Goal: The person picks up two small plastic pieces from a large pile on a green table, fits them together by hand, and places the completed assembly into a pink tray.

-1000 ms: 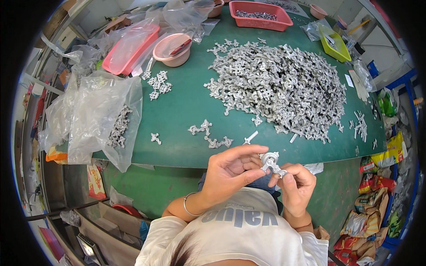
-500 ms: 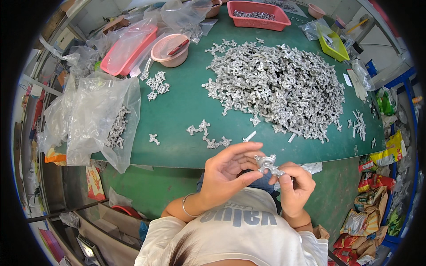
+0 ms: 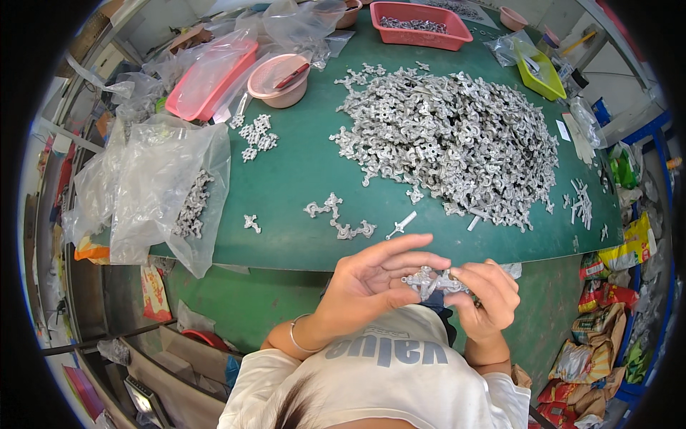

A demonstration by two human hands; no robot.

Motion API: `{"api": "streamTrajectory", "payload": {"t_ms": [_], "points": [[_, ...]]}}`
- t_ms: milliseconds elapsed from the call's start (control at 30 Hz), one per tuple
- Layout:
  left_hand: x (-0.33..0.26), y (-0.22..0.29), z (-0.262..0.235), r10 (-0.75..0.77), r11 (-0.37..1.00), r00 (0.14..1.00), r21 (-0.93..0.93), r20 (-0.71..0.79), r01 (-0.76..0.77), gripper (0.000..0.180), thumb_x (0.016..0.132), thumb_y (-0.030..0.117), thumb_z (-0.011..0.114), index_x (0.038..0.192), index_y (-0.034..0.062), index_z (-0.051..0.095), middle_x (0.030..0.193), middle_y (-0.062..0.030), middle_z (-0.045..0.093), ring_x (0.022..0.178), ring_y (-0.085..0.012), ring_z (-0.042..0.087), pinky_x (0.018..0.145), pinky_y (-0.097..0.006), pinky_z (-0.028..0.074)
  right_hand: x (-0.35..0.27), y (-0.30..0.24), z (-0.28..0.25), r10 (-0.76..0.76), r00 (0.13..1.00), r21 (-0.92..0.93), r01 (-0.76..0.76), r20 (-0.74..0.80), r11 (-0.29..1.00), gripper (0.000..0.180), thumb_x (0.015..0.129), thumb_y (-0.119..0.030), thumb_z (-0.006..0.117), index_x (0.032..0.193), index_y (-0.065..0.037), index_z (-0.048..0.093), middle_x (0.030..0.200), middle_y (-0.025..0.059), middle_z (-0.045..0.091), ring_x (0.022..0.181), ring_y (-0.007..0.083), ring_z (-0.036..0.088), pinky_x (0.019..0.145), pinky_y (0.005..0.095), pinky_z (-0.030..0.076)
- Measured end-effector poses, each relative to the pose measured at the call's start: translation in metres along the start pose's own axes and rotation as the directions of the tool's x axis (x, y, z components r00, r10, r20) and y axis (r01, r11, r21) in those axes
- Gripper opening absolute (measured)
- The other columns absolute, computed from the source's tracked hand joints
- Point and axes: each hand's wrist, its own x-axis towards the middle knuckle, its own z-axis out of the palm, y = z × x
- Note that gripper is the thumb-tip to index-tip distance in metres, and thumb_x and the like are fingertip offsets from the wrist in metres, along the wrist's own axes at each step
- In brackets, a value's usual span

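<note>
Hands meeting, left hand (image 3: pixel 371 282), right hand (image 3: pixel 486 297), pinching metal casting (image 3: pixel 432 281)

Left hand (image 3: pixel 371 282) palm up, fingers spread, tips pinching. Right hand (image 3: pixel 486 297) curled, fingers closed, meeting left near chest. Forearms bent inward.

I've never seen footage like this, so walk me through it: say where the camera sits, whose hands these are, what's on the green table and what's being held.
The camera is worn on a person's head and looks down, so its wide lens bends the edges. The two bare hands at the bottom are that person's own. The left hand and the right hand hold a small grey metal part between them, just off the near edge of the green table. On the table lie a big pile of similar metal parts, a clear plastic bag with some inside, a pink bowl, a red tray and a yellow-green tray.
</note>
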Motion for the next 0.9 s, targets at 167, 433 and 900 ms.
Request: {"api": "streamTrajectory", "payload": {"t_ms": [167,433,900], "points": [[0.001,-0.005,-0.001,0.083,0.996,0.996,0.02,0.018,-0.084,0.056,0.075,-0.013,0.051,0.126,-0.0019,0.03,0.116,-0.0208,0.047,0.104,-0.0192,0.049,0.075,-0.026,0.047,-0.008,-0.003,0.004,0.169,0.985,0.226,-0.16,-0.021,0.961,0.027,0.059,-0.012,0.073,0.08,0.0,0.062,0.069,0.0107,0.058,0.051,0.0196,0.052,0.043,0.0261,0.039],[0.003,-0.004,0.001,0.095,0.994,0.994,-0.043,-0.049,-0.097,0.051,0.075,-0.014,0.051,0.122,-0.0041,0.035,0.116,-0.0227,0.046,0.082,-0.0122,0.052,0.072,-0.025,0.047,-0.017,-0.003,0.003,0.201,0.977,0.266,-0.176,-0.069,0.948,0.028,0.057,-0.008,0.075,0.08,0.001,0.061,0.068,0.0119,0.058,0.05,0.0194,0.052,0.044,0.0263,0.039],[0.0,-0.002,-0.001,0.034,0.999,0.999,0.0,-0.034,-0.035,0.038,0.078,-0.011,0.049,0.116,-0.009,0.042,0.112,-0.019,0.05,0.095,-0.017,0.053,0.084,-0.03,0.044,-0.019,-0.006,0.009,0.205,0.975,0.295,-0.17,-0.091,0.94,0.03,0.054,-0.004,0.076,0.077,0.002,0.059,0.067,0.0128,0.059,0.051,0.0196,0.054,0.044,0.0258,0.039]]}}
